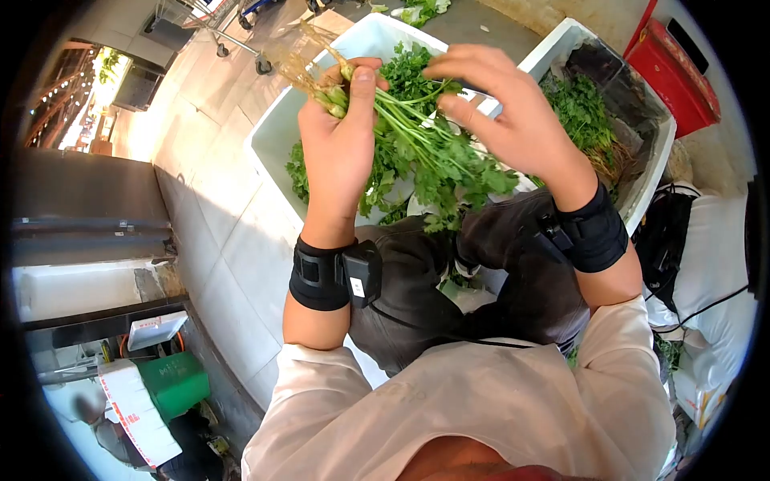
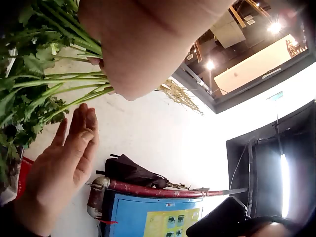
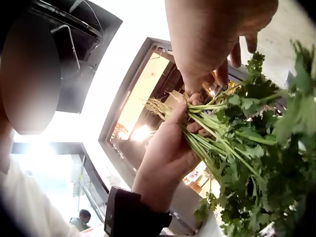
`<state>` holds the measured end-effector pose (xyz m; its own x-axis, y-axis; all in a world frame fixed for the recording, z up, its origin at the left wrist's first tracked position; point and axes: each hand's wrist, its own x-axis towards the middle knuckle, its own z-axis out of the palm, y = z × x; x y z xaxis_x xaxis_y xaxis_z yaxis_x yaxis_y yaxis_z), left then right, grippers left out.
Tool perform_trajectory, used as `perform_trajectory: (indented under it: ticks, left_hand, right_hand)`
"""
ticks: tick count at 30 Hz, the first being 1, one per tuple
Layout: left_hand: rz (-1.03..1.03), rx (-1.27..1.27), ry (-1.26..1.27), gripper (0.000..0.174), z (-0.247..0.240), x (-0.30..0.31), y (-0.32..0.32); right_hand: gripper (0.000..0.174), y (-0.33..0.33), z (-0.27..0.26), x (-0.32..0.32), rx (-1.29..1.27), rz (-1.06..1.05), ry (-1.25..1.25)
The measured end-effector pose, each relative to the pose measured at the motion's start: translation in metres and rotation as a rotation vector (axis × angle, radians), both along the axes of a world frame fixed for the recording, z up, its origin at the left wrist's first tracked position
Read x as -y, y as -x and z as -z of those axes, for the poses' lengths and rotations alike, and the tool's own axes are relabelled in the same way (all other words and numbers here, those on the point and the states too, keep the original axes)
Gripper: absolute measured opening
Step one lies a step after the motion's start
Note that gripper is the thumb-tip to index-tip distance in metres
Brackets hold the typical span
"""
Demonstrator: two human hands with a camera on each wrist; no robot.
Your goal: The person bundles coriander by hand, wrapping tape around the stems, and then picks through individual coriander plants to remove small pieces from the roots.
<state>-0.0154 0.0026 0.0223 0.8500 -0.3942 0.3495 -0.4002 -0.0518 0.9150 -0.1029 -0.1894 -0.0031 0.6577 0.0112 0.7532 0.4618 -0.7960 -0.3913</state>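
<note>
My left hand (image 1: 341, 148) grips a bunch of coriander (image 1: 441, 152) near its root end, the thumb lying across the stem bases. Pale, stringy roots (image 1: 301, 72) stick out past that hand, while the green stems and leaves fan to the right and down. Beside the stems, my right hand (image 1: 517, 116) is held with its fingers extended, fingertips close to the upper stems. The left wrist view shows the same right hand (image 2: 64, 163) with nearly straight fingers beneath the stems. Below the bunch, a white tub (image 1: 269, 144) contains more leafy greens.
Another white tub (image 1: 658, 164) at right holds rooted greens (image 1: 585, 112). Beyond it stands a red box (image 1: 670, 72). My knees (image 1: 513, 240) are close to the tubs. Pale floor tiles (image 1: 233, 232) extend left, with a wheeled cart (image 1: 241, 44) at the back.
</note>
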Motion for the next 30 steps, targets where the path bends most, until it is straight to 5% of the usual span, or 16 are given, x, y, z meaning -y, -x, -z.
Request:
perform_trajectory:
  ticks: [5,8,21,30]
  left_hand:
    - [0.063,-0.133,0.067,0.029,0.001,0.003,0.002]
    - [0.070,-0.174,0.166,0.028,0.003,0.006,0.000]
    - [0.069,-0.164,-0.006,0.027,0.010,0.007,-0.003]
    - [0.100,-0.154,0.007,0.025,0.011,0.008,-0.003]
  right_hand:
    - [0.032,0.005,-0.001,-0.005,-0.422,-0.199,-0.139]
    - [0.019,0.003,0.000,-0.003,-0.593,-0.172,-0.383]
    - [0.023,0.000,0.013,0.011,-0.312,-0.166,-0.340]
    - [0.024,0.003,0.012,0.009,-0.412,-0.175,-0.283]
